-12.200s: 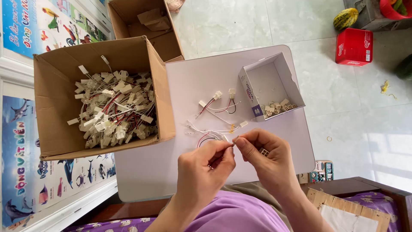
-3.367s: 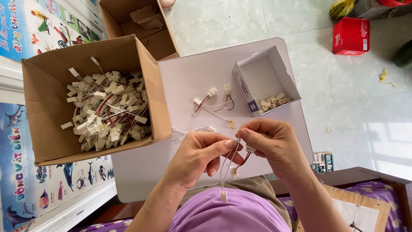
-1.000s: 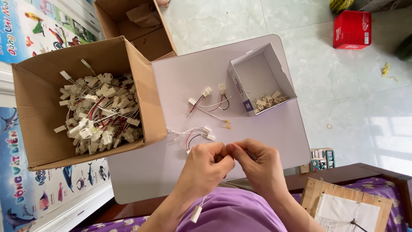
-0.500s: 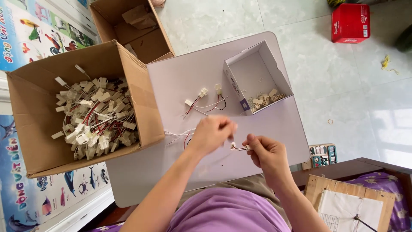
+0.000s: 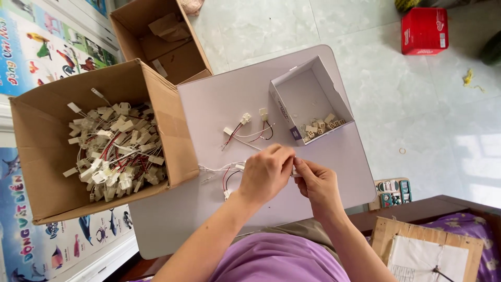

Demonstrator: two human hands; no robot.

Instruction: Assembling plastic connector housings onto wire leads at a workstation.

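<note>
My left hand and my right hand meet over the small pale table, fingertips pinched together on a small white connector that is mostly hidden between them. Thin red, black and white wires trail left from under my left hand. Two more wired connectors lie on the table just beyond my hands. A small white box holding several tiny beige connector housings stands to the right.
A big cardboard box full of wired white connectors sits on the left. Another open cardboard box stands behind it on the tiled floor. A red crate is far right. A wooden board with paper lies at the lower right.
My hands, held close to my body a second ago, have moved out over the table and are pinched together again. A wired piece now lies by my left hand.
</note>
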